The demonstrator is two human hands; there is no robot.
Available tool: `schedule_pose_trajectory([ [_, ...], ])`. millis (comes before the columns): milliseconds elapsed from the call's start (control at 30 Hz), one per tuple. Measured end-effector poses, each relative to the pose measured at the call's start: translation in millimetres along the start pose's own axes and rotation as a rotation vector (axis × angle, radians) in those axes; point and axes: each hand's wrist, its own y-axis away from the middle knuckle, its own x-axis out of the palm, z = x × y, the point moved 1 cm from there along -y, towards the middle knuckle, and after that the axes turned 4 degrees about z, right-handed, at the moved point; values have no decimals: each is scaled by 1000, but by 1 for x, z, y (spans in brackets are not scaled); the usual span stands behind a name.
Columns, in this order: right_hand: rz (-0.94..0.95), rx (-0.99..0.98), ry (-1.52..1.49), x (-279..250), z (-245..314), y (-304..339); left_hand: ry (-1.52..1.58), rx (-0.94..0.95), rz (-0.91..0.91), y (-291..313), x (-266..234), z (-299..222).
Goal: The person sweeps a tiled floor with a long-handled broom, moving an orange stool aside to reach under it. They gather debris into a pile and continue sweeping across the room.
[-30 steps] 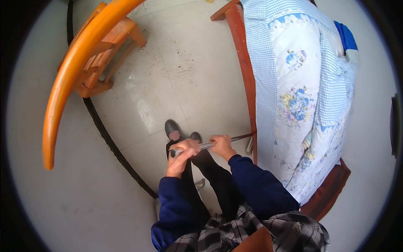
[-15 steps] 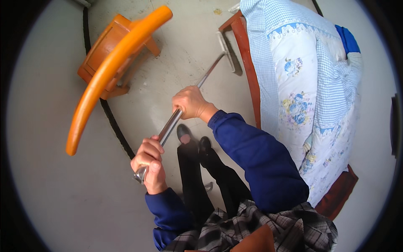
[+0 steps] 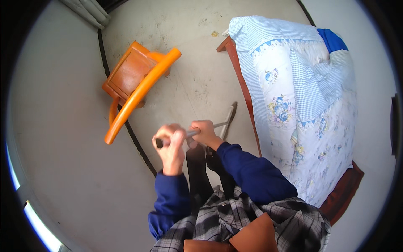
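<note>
My left hand (image 3: 170, 146) is closed round the top end of a metal pole, slightly blurred by motion. Lower on the same pole, my right hand (image 3: 205, 133) grips it a short way from the left. The pole belongs to a long-handled broom (image 3: 228, 121). Its narrow pale head, with a dark edge that looks like bristles, rests on the floor to the right of my feet, near the bed's side. My legs and forearms hide part of the floor near the head.
An orange wooden chair (image 3: 132, 71) with a curved top rail stands at the left against the wall. On the right is a bed with a reddish wooden frame (image 3: 243, 84) and a blue-and-white flowered quilt (image 3: 281, 109). A grey curtain (image 3: 90, 12) hangs far left.
The broom head has come back from beside the far bed corner to near my feet. Both hands have moved along with the pole, which now points more steeply down. The view has shifted.
</note>
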Motion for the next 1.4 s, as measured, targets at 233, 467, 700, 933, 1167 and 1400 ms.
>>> schedule_pose_trajectory([
  [233, -226, 19, -133, -10, -26, -130, -323, -7, 343, -110, 70, -46],
  [467, -290, -178, -138, -96, 19, -126, -372, 242, 656, -97, 128, -66],
  [700, 105, -160, -271, -96, 4, -109, -258, 79, 197, -100, 150, -76],
  [933, 413, -52, -168, -179, 23, -134, -508, 438, 137, -64, 213, -20],
  [1167, 1052, -306, -808, -171, -23, -73, -682, 351, -136, 1, 178, 32],
  [1400, 1631, -127, -693, -70, 17, 87, -1012, 326, -913, 205, 163, 10],
])
